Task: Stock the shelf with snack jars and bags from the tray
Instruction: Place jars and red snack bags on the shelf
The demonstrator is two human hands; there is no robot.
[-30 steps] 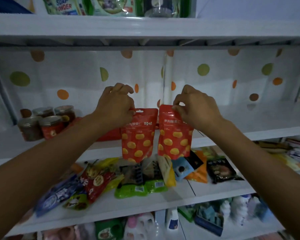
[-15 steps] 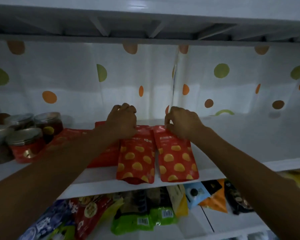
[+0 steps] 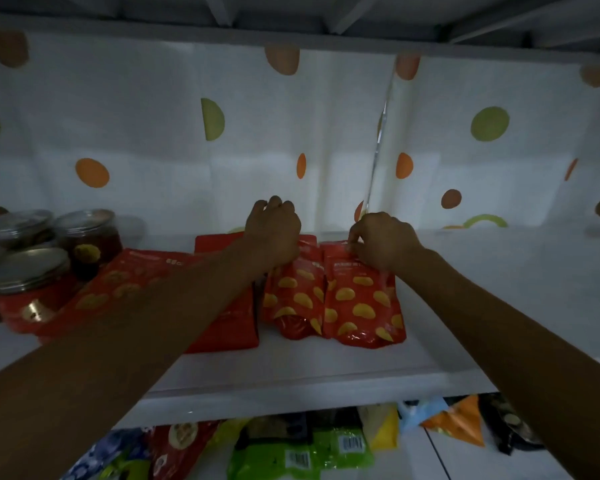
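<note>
Far left of my fingers stand the snack jars, metal-lidded, the nearest with a red label. Between them and my left hand, a flat spotted bag lies partly under my forearm, with a plain red bag just beside it. My left fingers are curled tight over the top edge of the left bag, red with yellow spots, which lies flat on the shelf, its bottom toward me. Touching its right side lies the right bag, the same kind. My right hand pinches its top edge between thumb and curled fingers. Beyond my knuckles hangs a dotted sheet. Below my wrists, mixed bags lie on the lower shelf.
</note>
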